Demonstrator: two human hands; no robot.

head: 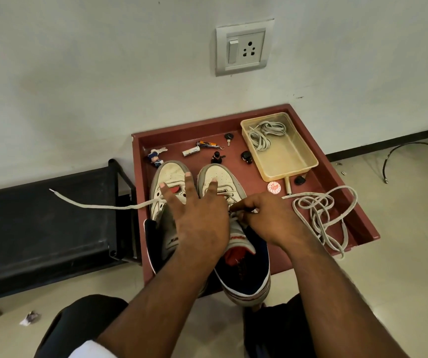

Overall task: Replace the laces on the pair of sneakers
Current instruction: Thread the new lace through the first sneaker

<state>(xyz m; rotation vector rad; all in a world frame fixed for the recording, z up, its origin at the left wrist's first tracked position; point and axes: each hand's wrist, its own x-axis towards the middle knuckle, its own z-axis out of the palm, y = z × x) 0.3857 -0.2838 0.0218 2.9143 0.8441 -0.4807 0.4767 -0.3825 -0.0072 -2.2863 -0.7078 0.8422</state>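
Note:
Two white sneakers with blue and red linings stand side by side, toes toward the wall, on a maroon tray (336,161). My left hand (194,215) lies over both, fingers spread straight across the left sneaker (169,177) and the right sneaker (223,177). My right hand (267,218) pinches a lace at the right sneaker's eyelets. A lace end (91,204) runs from the left sneaker out to the left over the black bench. A loose white lace (321,215) lies tangled on the tray's right side.
A clear plastic tub (298,161) at the tray's back right holds another coiled lace (264,135). Small items lie at the tray's back: a figurine (155,157), a battery (191,151), keys, a round badge (274,187). A black bench (52,223) stands left; a wall socket (243,47) above.

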